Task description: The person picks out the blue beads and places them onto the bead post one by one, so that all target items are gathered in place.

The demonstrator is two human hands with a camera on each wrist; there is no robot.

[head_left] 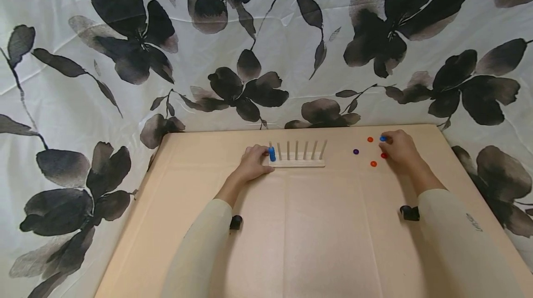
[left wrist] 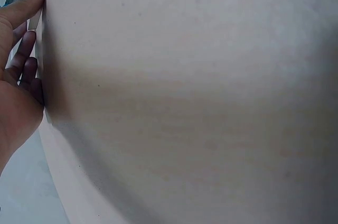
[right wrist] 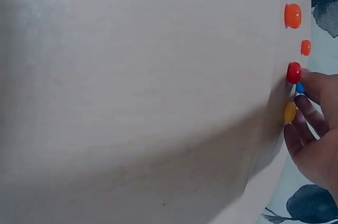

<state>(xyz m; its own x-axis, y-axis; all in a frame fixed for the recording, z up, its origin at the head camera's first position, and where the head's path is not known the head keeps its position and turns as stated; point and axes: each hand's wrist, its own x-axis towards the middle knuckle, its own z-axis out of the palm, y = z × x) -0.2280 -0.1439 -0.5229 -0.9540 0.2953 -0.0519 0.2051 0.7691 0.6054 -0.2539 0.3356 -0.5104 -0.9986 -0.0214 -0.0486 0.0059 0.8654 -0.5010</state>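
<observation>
A wooden peg rack (head_left: 296, 164) with a row of upright pegs stands near the table's back edge. Blue beads (head_left: 272, 153) are stacked on its leftmost peg. My left hand (head_left: 253, 164) grips the rack's left end, thumb along the front of the base and fingers behind, beside the blue stack. To the right, my right hand (head_left: 399, 149) pinches a blue bead (head_left: 383, 138) between thumb and finger. Just below that hand's fingertips lies a red bead (head_left: 384, 155). In the right wrist view, a yellow bead (right wrist: 290, 112) sits by the fingers; the hand hides it in the head view.
Two orange beads (head_left: 373, 164) and a purple bead (head_left: 356, 152) lie on the table (head_left: 316, 233) between the rack and my right hand. A white cloth (head_left: 308, 43) with dark flowers hangs behind the table. Each wrist carries a small black camera (head_left: 410, 213).
</observation>
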